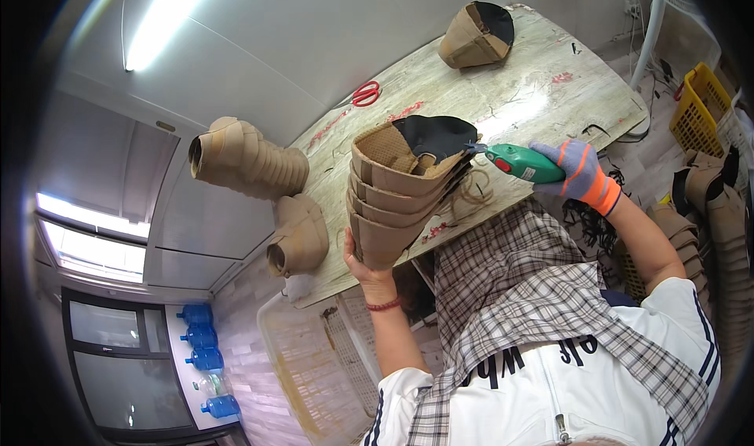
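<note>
Left hand clamped under stack of tan nested shoe uppers, steadying it upright. Gloved right hand wrapped around green handheld trimming tool, tip touching top upper's black lining. Red-handled scissors well beyond.

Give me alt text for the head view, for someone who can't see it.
The left hand props up a stack of nested tan shoe uppers at the edge of a marbled worktable, while the gloved right hand holds a green handheld power tool with its tip at the top upper. More tan uppers and red scissors lie on the table.
</note>
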{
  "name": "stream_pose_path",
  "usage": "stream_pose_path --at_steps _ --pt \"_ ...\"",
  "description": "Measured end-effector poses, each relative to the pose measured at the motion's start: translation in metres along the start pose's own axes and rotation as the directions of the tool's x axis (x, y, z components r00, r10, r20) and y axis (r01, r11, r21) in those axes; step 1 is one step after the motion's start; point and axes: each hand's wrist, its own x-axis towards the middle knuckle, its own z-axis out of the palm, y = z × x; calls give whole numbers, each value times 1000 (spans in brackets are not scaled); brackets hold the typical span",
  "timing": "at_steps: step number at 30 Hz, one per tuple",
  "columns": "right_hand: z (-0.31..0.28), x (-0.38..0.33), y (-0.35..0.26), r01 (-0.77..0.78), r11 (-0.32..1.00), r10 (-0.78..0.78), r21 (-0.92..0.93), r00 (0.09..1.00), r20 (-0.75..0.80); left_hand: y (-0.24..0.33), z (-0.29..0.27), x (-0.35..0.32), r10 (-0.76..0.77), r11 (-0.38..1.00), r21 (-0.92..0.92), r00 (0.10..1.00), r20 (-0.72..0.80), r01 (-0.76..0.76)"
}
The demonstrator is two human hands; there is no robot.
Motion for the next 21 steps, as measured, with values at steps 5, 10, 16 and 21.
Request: stream_pose_path --at_steps 5,10,16,21 --pt "-4 -2 1 46 997 -48 69 999 19 -2 -3 1 -24 1000 -7 998 51 24" --pt "-8 -3 -5 87 992 -86 88 996 -15 -3 -7 4 -20 999 38 999 29 19" --pt "-8 -5 -18 57 997 -55 44 998 -41 -3 -11 7 -64 997 -49 996 -55 62" --pt "-1 -5 -32 52 992 -43 115 996 -84 -8 -9 4 -104 994 -10 987 120 106"
